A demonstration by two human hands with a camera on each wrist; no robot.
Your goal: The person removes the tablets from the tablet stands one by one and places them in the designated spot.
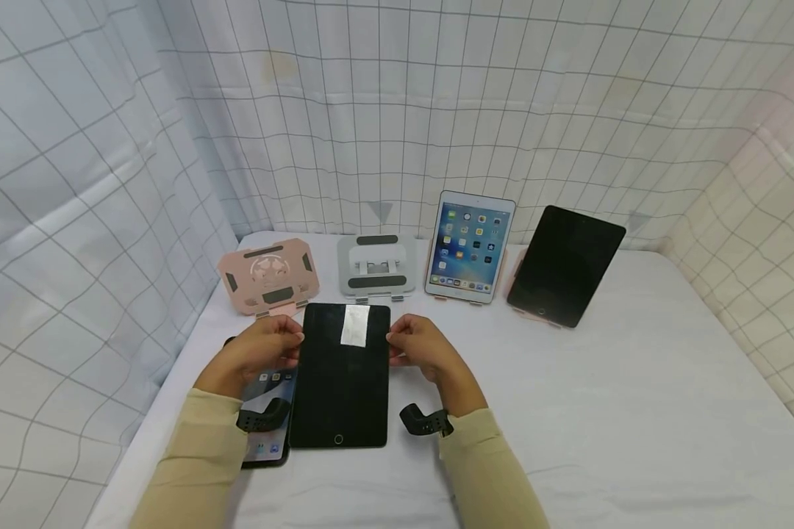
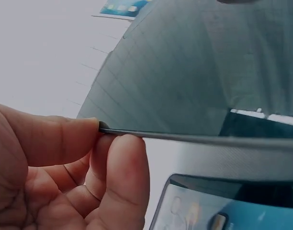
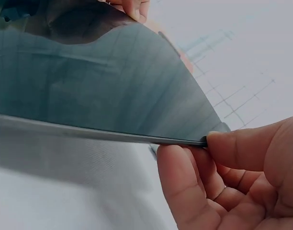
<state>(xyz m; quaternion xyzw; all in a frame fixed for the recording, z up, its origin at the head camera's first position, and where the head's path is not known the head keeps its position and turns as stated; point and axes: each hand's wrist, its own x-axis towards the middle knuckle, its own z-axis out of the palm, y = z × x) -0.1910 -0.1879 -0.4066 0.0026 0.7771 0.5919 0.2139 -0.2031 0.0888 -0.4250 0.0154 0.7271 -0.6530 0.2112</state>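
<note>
While the left hand (image 1: pixel 261 345) and right hand (image 1: pixel 426 347) pinch its opposite side edges, the black tablet (image 1: pixel 340 389) is held just left of lower centre, long axis running up and down the frame, home button (image 1: pixel 338 439) toward the bottom. White cloth (image 1: pixel 635 411) lies beneath; grid-patterned curtains (image 1: pixel 423 110) rise behind. Counted: two propped tablets (image 1: pixel 470 246), right of centre; two bare stands (image 1: pixel 377 268), left of centre; one lit device (image 1: pixel 265 446), lower left.
</note>
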